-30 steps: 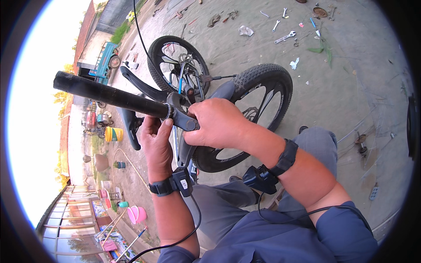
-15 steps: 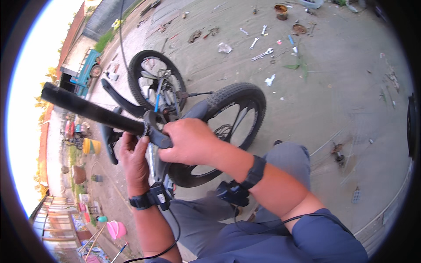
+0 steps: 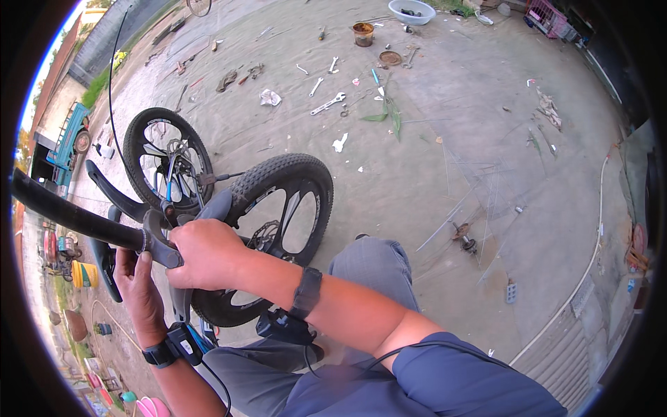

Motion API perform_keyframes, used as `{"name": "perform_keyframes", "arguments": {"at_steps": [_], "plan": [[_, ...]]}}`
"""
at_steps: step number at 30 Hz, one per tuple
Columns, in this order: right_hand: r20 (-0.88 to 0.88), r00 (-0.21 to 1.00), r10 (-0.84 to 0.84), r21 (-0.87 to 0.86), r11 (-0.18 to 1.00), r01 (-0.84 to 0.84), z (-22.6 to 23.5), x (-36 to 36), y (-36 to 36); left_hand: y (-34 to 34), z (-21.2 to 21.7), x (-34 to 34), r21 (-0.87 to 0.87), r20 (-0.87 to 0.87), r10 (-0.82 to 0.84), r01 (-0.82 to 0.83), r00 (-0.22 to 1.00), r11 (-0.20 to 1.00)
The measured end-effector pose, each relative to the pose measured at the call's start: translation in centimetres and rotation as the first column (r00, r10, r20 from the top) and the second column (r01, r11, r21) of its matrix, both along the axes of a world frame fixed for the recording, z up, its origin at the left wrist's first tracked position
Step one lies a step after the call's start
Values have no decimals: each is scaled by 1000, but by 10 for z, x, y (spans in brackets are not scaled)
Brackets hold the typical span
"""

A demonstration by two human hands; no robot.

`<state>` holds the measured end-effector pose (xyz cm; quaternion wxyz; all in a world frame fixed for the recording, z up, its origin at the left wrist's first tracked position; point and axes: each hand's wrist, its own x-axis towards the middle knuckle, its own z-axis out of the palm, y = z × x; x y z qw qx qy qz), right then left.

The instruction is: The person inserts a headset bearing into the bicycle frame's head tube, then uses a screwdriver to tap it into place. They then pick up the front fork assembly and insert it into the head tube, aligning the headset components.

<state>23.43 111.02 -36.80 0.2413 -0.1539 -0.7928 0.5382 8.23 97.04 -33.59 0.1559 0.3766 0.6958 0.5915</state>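
A bicycle with two thick-tyred wheels stands in front of me on the left; the nearer wheel (image 3: 321, 208) and the farther wheel (image 3: 203, 153) show disc rotors and broad spokes. A thick black tube (image 3: 76, 217) slants up to the left, with a thin ring at its lower end. My right hand (image 3: 208, 254) is closed around the dark grey bracket (image 3: 165, 251) joined to that end. Below the ring, my left hand (image 3: 142, 295) has its thumb and fingers closed at the tube's base; the fingertips are partly hidden.
On the ground ahead lie an adjustable wrench (image 3: 328, 104), smaller spanners (image 3: 316, 87), a rusty tin (image 3: 363, 35) and a pale basin (image 3: 411, 12). A wheel hub (image 3: 463, 238) lies to the right among thin loose spokes. A blue cart (image 3: 68, 142) and a yellow bucket (image 3: 85, 274) stand left.
My view has swung right, so the bicycle and both hands appear farther left and more ground shows. Both hands stay closed at the same joint.
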Motion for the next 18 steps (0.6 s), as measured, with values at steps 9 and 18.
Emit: {"name": "perform_keyframes", "arguments": {"at_steps": [9, 18], "plan": [[-36, 993, -109, -1, 994, 109, -4, 4, 14, -9, -2, -5, -76, -63, -12, 7, 998, 997], [-37, 964, -264, -45, 964, 262, -16, 25, 57, -37, -44, 5, -358, -245, 115, -200, 963, 912]]}}
